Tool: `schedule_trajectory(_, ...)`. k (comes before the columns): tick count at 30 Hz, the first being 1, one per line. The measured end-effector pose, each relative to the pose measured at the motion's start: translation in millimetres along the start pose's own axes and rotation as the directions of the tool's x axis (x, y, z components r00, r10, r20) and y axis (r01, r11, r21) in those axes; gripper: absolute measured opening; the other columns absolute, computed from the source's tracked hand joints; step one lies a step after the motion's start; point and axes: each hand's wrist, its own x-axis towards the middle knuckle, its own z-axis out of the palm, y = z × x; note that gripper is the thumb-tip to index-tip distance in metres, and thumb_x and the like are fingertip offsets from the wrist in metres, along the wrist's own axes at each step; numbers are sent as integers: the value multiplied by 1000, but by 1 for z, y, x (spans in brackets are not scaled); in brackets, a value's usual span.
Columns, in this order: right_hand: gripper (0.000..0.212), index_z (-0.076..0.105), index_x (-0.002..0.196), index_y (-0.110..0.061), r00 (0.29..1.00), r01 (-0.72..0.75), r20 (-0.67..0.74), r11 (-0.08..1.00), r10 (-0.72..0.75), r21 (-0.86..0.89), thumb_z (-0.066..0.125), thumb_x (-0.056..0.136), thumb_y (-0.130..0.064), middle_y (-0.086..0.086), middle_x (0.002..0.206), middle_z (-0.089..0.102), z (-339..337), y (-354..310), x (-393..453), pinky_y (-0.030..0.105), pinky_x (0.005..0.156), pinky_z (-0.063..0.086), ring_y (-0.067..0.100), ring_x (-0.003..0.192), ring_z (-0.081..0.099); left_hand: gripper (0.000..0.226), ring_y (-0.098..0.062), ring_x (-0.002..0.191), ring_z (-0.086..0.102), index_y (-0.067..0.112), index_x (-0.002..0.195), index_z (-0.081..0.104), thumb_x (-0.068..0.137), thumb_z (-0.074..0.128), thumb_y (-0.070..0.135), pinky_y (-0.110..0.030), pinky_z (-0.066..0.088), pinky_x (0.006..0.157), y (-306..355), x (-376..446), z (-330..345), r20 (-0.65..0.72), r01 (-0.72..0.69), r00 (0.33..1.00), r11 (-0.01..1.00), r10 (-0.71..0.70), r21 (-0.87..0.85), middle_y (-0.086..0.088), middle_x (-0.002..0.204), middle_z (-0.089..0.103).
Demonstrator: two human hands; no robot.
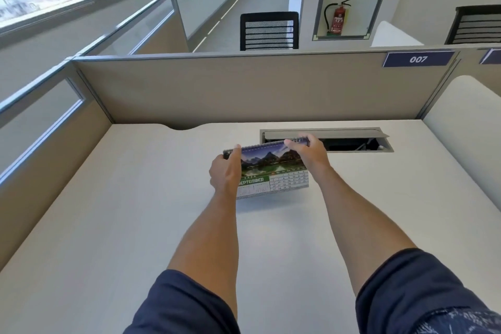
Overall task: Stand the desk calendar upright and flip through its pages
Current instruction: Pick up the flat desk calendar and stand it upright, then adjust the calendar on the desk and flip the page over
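Note:
The desk calendar point(271, 168) stands upright on the white desk point(135, 211), its spiral binding along the top. The facing page shows a mountain lake picture, the word SEPTEMBER on green and a date grid. My left hand point(226, 172) grips the calendar's left edge, thumb near the top corner. My right hand point(311, 153) holds the top right corner at the spiral, fingers curled over the binding. Both forearms reach forward from dark blue sleeves.
Just behind the calendar, a grey cable hatch point(325, 141) is sunk in the desk with its lid raised. Beige partition panels point(244, 89) wall the desk at the back and left; a curved white divider point(466, 127) stands on the right.

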Motion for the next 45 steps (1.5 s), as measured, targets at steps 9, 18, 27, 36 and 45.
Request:
schedule_trajectory(9, 43, 64, 107, -18, 997, 69, 40, 997, -70, 20, 77, 83, -51, 1, 106, 71, 63, -19, 23, 32, 74, 48, 20, 99, 65, 46, -26, 83, 56, 16, 74, 58, 100, 43, 50, -33, 36, 76, -11, 67, -38, -129, -54, 990, 999, 53, -5, -2, 78, 60)
schedule_trajectory(18, 37, 58, 102, -27, 990, 142, 2, 990, -142, 9, 75, 82, -53, -11, 95, 66, 112, -32, 47, 25, 66, 42, 4, 86, 60, 52, -16, 69, 56, 17, 64, 57, 97, 43, 55, -34, 41, 72, -9, 119, -50, -186, -26, 982, 999, 18, -41, 0, 70, 60)
schedule_trajectory(27, 39, 55, 106, -18, 998, 63, -6, 996, -63, 60, 60, 95, -56, -5, 97, 63, 129, -27, 72, 27, 66, 39, 7, 87, 57, 49, -30, 89, 59, 20, 70, 59, 98, 39, 54, -38, 45, 81, -8, 144, -47, -165, -44, 985, 999, 46, 17, 3, 76, 59)
schedule_trajectory(36, 33, 53, 113, -15, 996, -72, 55, 994, 67, 84, 45, 99, -43, -6, 94, 52, 134, -31, 88, 31, 69, 37, 12, 89, 50, 61, -33, 103, 58, 13, 102, 62, 94, 29, 64, -42, 43, 92, -9, 144, -41, -86, 85, 992, 996, -88, -32, -11, 105, 64)
schedule_trajectory(45, 44, 44, 135, -16, 976, -144, 166, 989, 137, 27, 34, 103, -45, 3, 125, 45, 133, -35, 90, 41, 94, 30, 23, 113, 43, 59, -36, 120, 62, 16, 79, 69, 94, 34, 62, -47, 37, 113, 2, 146, -48, 158, 169, 978, 957, -133, -237, -16, 124, 71)
